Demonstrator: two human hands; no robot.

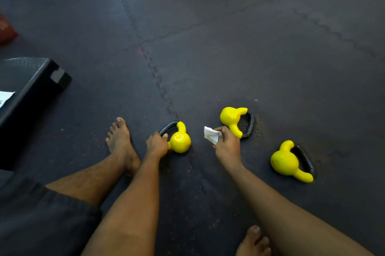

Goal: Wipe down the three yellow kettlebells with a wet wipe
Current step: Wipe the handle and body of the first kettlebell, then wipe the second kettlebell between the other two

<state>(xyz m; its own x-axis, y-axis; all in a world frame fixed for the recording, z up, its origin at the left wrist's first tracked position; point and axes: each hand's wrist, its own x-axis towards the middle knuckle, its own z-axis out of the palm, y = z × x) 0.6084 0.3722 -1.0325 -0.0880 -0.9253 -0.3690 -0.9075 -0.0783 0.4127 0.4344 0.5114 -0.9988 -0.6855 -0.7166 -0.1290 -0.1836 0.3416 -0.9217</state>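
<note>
Three yellow kettlebells with black handles lie on the dark rubber floor. My left hand point(157, 144) grips the black handle of the left kettlebell point(179, 140), which is tipped so its flat base shows. A crumpled white wet wipe point(210, 135) is pinched in my right hand point(226, 143), held between the left kettlebell and the middle kettlebell point(230, 117). The middle one lies on its side just beyond my right fingers. On its side at the right, apart from both hands, lies the right kettlebell point(285, 162).
My bare left foot point(119, 141) rests on the floor beside the left kettlebell, and my right foot's toes point(254, 241) show at the bottom. A black step platform point(31, 80) with a white packet point(5, 97) on it stands at the left. A red object point(6, 30) sits far left.
</note>
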